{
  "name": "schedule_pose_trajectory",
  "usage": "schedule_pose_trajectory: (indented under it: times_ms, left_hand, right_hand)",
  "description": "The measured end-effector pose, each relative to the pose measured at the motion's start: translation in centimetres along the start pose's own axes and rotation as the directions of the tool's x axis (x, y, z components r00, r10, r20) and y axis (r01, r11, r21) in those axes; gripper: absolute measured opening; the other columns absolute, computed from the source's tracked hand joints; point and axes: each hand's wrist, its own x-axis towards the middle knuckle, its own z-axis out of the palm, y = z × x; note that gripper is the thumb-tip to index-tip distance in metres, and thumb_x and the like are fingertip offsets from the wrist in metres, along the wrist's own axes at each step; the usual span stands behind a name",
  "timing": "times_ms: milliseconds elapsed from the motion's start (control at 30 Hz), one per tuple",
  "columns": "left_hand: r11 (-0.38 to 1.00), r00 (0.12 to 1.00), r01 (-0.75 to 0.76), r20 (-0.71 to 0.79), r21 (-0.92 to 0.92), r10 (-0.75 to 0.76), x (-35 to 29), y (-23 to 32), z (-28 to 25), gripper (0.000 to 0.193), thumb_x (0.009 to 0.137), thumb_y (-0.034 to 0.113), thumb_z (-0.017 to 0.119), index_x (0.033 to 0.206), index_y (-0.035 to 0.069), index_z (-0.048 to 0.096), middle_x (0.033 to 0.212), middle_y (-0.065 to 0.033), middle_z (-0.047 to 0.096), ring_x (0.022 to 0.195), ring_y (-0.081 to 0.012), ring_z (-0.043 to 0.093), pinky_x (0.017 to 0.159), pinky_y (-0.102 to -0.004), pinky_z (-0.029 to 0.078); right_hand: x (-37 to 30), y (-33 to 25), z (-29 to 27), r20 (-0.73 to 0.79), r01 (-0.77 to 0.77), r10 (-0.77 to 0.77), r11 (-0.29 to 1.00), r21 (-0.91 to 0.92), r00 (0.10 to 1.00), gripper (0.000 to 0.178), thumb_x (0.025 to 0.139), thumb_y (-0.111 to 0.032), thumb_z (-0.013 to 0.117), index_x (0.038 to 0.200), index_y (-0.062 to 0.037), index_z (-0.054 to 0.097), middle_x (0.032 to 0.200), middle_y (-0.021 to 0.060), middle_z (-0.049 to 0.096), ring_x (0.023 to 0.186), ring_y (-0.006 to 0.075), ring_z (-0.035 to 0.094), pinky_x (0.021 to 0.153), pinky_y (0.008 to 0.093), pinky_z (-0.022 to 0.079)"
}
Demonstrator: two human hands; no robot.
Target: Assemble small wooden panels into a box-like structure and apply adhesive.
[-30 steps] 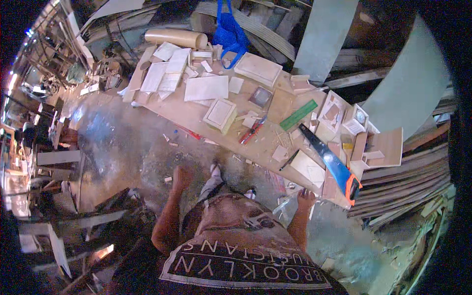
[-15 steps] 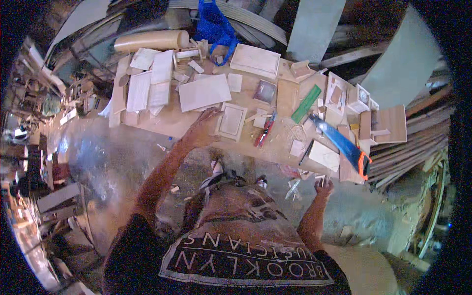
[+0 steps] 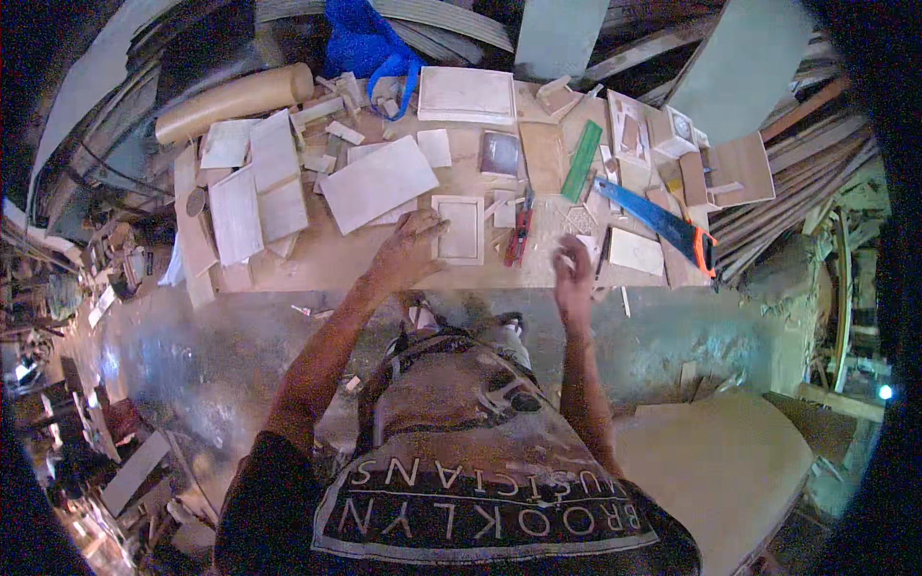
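Note:
My left hand (image 3: 411, 248) is on the bench with its fingers bent over the left edge of a small framed wooden panel (image 3: 461, 232), which lies flat. My right hand (image 3: 573, 272) hovers near the bench's front edge, slightly blurred, its fingers loosely curled and apart with nothing visible in them. Between the hands lies a red-and-black hand tool (image 3: 520, 235); its exact kind is unclear. Just right of my right hand are a dark slim stick (image 3: 602, 252) and a pale wood block (image 3: 636, 252).
A handsaw (image 3: 653, 213) with a blue blade and orange handle lies to the right, near a green strip (image 3: 582, 161). Pale boards (image 3: 379, 182) cover the left of the workbench (image 3: 317, 269). A blue bag (image 3: 370, 48) and a thick roll (image 3: 235, 104) stand behind.
My right hand has risen from below the bench's front edge to over it, moving left. My left hand stays at the framed panel. The whole view has turned and shifted.

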Motion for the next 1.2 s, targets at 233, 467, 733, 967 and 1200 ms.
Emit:
schedule_pose_trajectory:
  times_ms: [233, 467, 733, 967, 1200]
  left_hand:
    - [0.997, 0.997, 0.055, -0.044, -0.052, -0.057, -0.6, 0.5, -0.5, 0.074, 0.068, 0.038, 0.08, 0.131, 0.009, 0.055, 0.135, -0.0127, 0.045, 0.127, -0.033, 0.041, 0.106, -0.0414, 0.041]
    - [0.998, 0.992, -0.039, -0.121, -0.05, 0.032, -0.5, -0.3, -0.2, 0.071, 0.072, 0.04, 0.077, 0.132, 0.01, 0.055, 0.137, -0.0129, 0.044, 0.126, -0.0346, 0.043, 0.107, -0.0433, 0.039]
    - [0.979, 0.996, 0.083, -0.025, -0.186, -0.089, -0.5, 0.1, -0.3, 0.092, 0.068, 0.035, 0.081, 0.143, 0.007, 0.038, 0.139, -0.0164, 0.043, 0.129, -0.0386, 0.039, 0.11, -0.0434, 0.034]
    - [0.967, 0.974, 0.145, -0.143, -0.21, -0.178, -1.0, 0.1, 0.9, 0.11, 0.065, 0.037, 0.083, 0.15, 0.007, 0.02, 0.143, -0.0215, 0.035, 0.133, -0.0422, 0.032, 0.111, -0.0464, 0.032]
    - [0.937, 0.956, 0.152, -0.193, -0.316, -0.221, -2.7, -0.5, 1.1, 0.109, 0.066, 0.045, 0.081, 0.151, 0.01, 0.023, 0.147, -0.0211, 0.032, 0.136, -0.0438, 0.028, 0.112, -0.0493, 0.03]
  right_hand:
    - [1.3, -6.2, 7.0, 0.229, 0.174, -0.129, 0.967, -0.188, 0.965, 0.031, 0.086, -0.004, 0.062, 0.117, -0.0017, 0.061, 0.108, 0.0125, 0.065, 0.102, 0.0208, 0.061, 0.09, 0.0328, 0.048]
    - [1.2, -6.2, 9.1, 0.318, 0.366, -0.292, 0.908, -0.202, 0.902, 0.038, 0.078, 0.0, 0.064, 0.116, -0.0013, 0.061, 0.116, 0.0198, 0.062, 0.112, 0.0348, 0.058, 0.098, 0.0402, 0.045]
    - [0.5, -6.4, 9.6, 0.333, 0.451, -0.358, 0.852, -0.266, 0.872, 0.038, 0.078, -0.001, 0.066, 0.116, -0.0061, 0.063, 0.127, 0.021, 0.053, 0.12, 0.0383, 0.05, 0.101, 0.0433, 0.042]
    - [0.0, -8.5, 10.4, 0.452, 0.591, -0.412, 0.705, -0.392, 0.791, 0.044, 0.074, -0.003, 0.063, 0.117, -0.0131, 0.066, 0.137, 0.0204, 0.042, 0.121, 0.0409, 0.043, 0.1, 0.0517, 0.037]
    - [0.3, -8.8, 11.1, 0.496, 0.615, -0.391, 0.644, -0.454, 0.776, 0.045, 0.075, -0.004, 0.061, 0.118, -0.017, 0.067, 0.138, 0.0193, 0.041, 0.121, 0.0408, 0.042, 0.1, 0.0527, 0.036]
